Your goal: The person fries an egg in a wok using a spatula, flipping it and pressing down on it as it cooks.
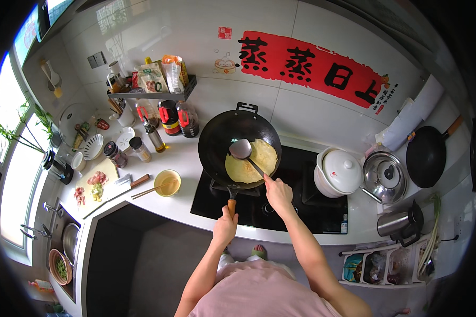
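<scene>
A black wok (214, 134) sits over the hob, and a thin round of cooked egg (238, 168) lies in its lower right part. My left hand (224, 228) grips the wok's wooden handle (231, 206). With my right hand (279, 194) I hold a metal wok spatula (241, 149) by its dark shaft. Its blade rests over the upper left of the egg, hiding that patch. To the left, a yellow-rimmed bowl (167, 183) has a pair of chopsticks (148, 191) leaning in it.
A cleaver (123, 183) lies on a cutting board (107, 166) with chopped ingredients, left. Bottles (189, 119) and seasoning jars (115, 153) stand behind. A lidded white pot (338, 172) is right of the wok on the black glass hob (242, 214). A steel kettle (396, 223) stands far right.
</scene>
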Available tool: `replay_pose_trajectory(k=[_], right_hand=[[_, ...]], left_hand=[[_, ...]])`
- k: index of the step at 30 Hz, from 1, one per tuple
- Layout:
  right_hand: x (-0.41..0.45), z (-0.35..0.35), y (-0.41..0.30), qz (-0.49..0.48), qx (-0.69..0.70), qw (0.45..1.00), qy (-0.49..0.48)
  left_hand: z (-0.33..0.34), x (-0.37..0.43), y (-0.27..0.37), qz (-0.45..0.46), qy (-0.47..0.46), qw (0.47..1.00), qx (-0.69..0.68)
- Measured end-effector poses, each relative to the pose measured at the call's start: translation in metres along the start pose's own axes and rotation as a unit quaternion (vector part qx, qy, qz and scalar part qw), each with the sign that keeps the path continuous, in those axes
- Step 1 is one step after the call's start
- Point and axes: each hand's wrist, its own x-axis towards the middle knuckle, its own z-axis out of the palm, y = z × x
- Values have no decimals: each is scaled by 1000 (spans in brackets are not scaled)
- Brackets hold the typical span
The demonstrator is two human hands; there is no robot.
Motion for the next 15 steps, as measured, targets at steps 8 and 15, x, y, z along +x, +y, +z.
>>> replay_pose_trajectory(k=[8, 15], right_hand=[[5, 20, 34, 111, 219, 969, 11], [-13, -10, 46, 284, 552, 780, -77]], left_hand=[[-14, -4, 21, -51, -44, 997, -26], [-13, -3, 17, -55, -38, 998, -13]])
